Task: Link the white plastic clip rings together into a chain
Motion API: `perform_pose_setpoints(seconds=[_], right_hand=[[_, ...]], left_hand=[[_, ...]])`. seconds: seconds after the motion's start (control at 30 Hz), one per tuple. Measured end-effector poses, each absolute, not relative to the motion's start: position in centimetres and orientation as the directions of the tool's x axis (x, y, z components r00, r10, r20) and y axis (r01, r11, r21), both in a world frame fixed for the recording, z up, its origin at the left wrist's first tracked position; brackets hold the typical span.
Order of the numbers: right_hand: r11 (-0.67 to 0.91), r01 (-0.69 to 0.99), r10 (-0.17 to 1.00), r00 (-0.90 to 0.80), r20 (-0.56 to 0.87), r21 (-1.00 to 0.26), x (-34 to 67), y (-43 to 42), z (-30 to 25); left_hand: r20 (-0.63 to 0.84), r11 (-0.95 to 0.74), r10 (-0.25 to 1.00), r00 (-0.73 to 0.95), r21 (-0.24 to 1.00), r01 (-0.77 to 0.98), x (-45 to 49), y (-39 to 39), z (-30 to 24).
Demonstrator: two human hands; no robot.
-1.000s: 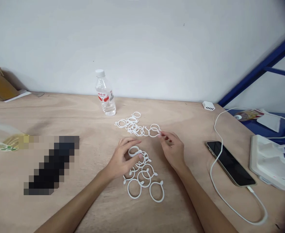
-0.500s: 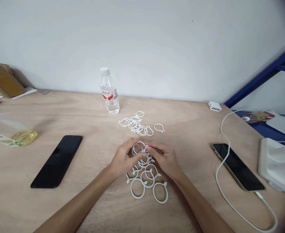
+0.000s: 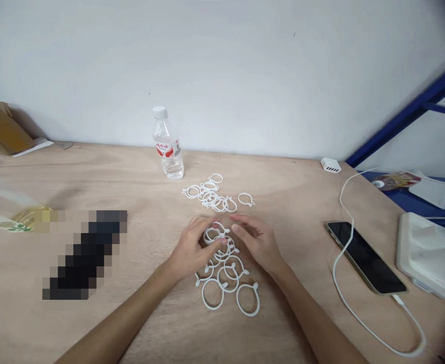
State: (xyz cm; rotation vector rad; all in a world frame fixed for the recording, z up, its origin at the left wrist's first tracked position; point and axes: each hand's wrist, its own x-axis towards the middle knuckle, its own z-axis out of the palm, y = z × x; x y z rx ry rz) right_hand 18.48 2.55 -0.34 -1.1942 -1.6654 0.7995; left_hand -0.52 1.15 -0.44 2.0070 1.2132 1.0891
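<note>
A linked chain of white plastic rings (image 3: 228,275) lies on the wooden table (image 3: 139,313) in front of me. My left hand (image 3: 192,247) pinches the topmost white ring (image 3: 212,234) of that chain between thumb and fingers. My right hand (image 3: 258,242) hovers just right of that ring with its fingers apart and nothing in them. Farther back lies a loose pile of white rings (image 3: 210,194), with a single white ring (image 3: 246,200) apart at its right.
A water bottle (image 3: 166,144) stands behind the pile. A phone (image 3: 364,255) on a white cable (image 3: 339,298) lies at the right, beside a white box (image 3: 429,253) and a small white charger (image 3: 330,165). A blurred dark object (image 3: 82,255) lies left, near an oil bottle (image 3: 2,215).
My right hand came back from the far pile to the ring in my left hand, met it half a second ago, and has now drawn slightly off it with fingers spread.
</note>
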Motion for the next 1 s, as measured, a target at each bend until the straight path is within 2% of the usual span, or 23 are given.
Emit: perform_pose_setpoints(seconds=[0.07,0.17,0.23,0.33,0.5,0.63,0.83,1.0], right_hand=[[0.39,0.605,0.901,-0.094,0.424,-0.694,19.6,3.3,-0.8],[0.279,0.858,0.901,-0.079,0.426,-0.431,20.9,4.3,-1.8],[0.19,0.924,0.933,-0.065,0.355,-0.332,21.3,4.6,-2.4],[0.163,0.95,0.955,-0.083,0.286,-0.267,21.1,4.7,-2.7],[0.154,0.931,0.952,-0.05,0.302,-0.332,20.8,4.7,-2.1],[0.179,0.903,0.928,-0.023,0.373,-0.389,21.1,4.8,-2.0],[0.445,0.712,0.83,-0.098,0.55,-0.544,21.0,4.2,-1.7],[0.575,0.515,0.804,-0.212,0.555,-0.636,19.4,3.0,-0.7]], left_hand=[[0.364,-0.48,0.875,0.318,0.734,0.481,-0.4,1.1,-0.4],[0.341,-0.551,0.823,0.454,0.671,0.496,-0.3,0.9,0.0],[0.32,-0.58,0.792,0.52,0.659,0.478,-0.2,0.8,0.5],[0.316,-0.594,0.768,0.557,0.678,0.434,-0.3,0.8,1.0],[0.332,-0.568,0.784,0.525,0.726,0.389,-0.4,0.9,1.1],[0.333,-0.548,0.8,0.498,0.743,0.383,-0.4,0.9,0.8],[0.312,-0.432,0.891,0.331,0.808,0.4,-0.5,1.0,0.2],[0.283,-0.357,0.93,0.235,0.849,0.389,-0.5,1.1,-0.4]])
